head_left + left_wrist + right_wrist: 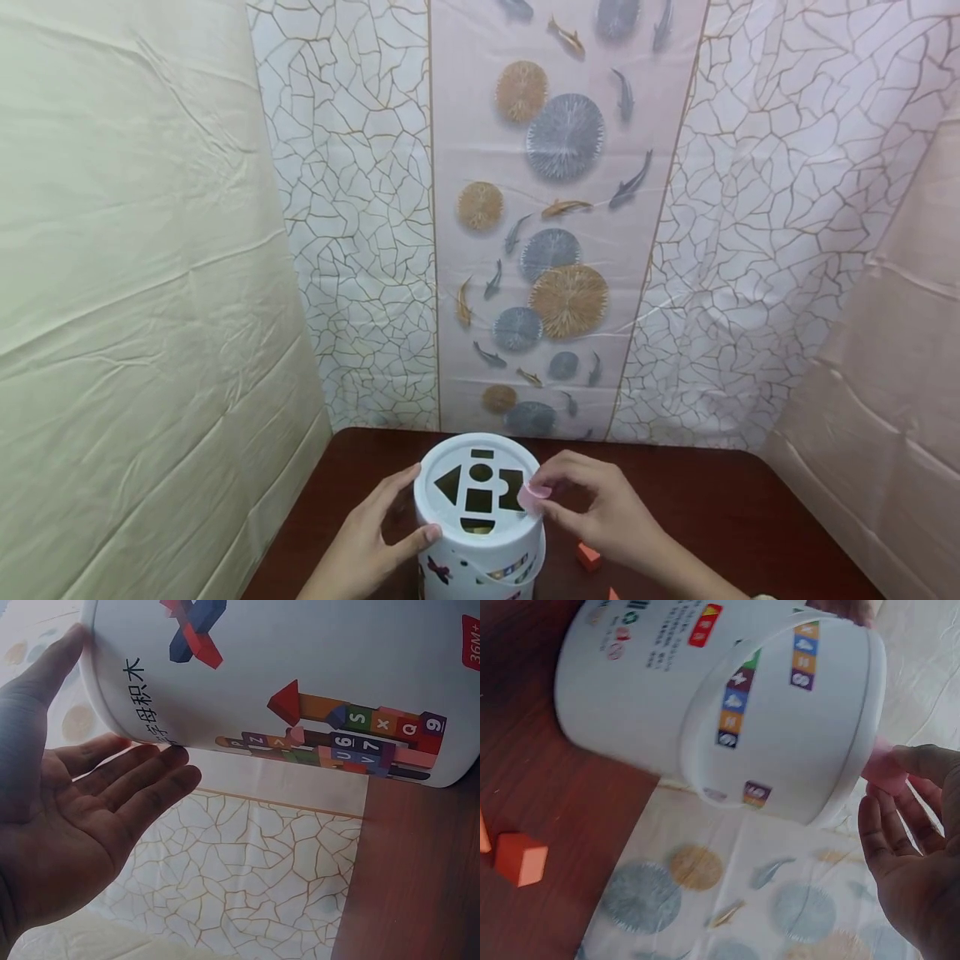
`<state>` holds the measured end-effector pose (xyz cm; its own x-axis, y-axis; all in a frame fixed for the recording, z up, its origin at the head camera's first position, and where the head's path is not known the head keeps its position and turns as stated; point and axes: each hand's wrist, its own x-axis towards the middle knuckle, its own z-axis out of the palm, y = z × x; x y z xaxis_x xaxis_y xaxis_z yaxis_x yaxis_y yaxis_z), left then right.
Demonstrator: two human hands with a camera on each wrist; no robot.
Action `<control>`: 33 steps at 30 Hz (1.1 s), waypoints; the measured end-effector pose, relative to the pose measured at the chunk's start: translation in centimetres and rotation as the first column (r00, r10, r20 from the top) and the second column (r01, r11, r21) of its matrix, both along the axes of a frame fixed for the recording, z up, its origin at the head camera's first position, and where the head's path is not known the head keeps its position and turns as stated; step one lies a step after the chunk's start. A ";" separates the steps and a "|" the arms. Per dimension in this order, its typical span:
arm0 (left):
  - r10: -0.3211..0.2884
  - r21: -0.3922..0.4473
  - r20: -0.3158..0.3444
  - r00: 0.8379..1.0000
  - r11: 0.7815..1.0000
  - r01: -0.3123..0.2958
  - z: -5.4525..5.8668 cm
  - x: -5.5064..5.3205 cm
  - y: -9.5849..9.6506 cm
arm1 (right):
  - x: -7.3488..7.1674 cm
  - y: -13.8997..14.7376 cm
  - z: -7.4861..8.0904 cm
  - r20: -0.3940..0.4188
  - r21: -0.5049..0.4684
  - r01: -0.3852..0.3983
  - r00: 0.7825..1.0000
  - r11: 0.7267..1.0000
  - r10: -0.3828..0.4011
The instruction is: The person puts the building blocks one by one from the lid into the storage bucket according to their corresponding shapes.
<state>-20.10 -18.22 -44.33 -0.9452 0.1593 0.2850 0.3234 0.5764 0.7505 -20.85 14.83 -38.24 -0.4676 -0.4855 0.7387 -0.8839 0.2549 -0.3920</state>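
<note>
A white bucket [480, 562] with printed pictures and letters stands on the table, topped by a white lid [450, 523] with several shaped holes. My left hand [367, 527] rests against the lid's left side, its thumb on the near rim. In the left wrist view, the left hand's [82, 802] spread, fairly straight fingers touch the bucket [247, 667]. With thumb and fingers, my right hand [600, 506] pinches a pink block [533, 497] with a curved edge over the lid's right side. The right wrist view has that pink block [886, 769] by the rim, partly hidden by fingers.
An orange-red block [588, 557] lies on the dark table [675, 492] right of the bucket. Part of another orange piece [613, 594] shows at the bottom edge. The bucket's handle [542, 554] hangs on its right side. Patterned cloth [360, 250] hangs behind the table.
</note>
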 end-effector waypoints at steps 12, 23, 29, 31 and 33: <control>-0.004 0.006 -0.028 1.000 1.000 0.004 -0.2 0.2 -0.1 | -0.4 -3.1 0.5 0.013 0.013 -0.079 0.997 0.997 0.079; -0.005 0.002 -0.039 0.999 1.000 0.005 -0.3 0.3 -0.1 | -0.7 -5.2 -0.8 -0.028 0.030 -0.162 0.986 0.986 0.163; -0.002 0.003 -0.039 0.999 1.000 0.003 -0.3 0.2 -0.1 | -0.7 -5.8 -0.9 -0.041 0.050 -0.167 0.985 0.985 0.169; -0.008 -0.002 -0.040 0.999 1.000 0.008 -0.3 0.2 -0.2 | -0.7 -5.8 -0.9 -0.052 0.062 -0.150 0.987 0.987 0.153; -0.012 0.000 -0.028 1.000 1.000 0.012 -0.3 0.2 -0.2 | -0.6 -5.7 -0.8 -0.042 0.077 -0.121 0.991 0.990 0.125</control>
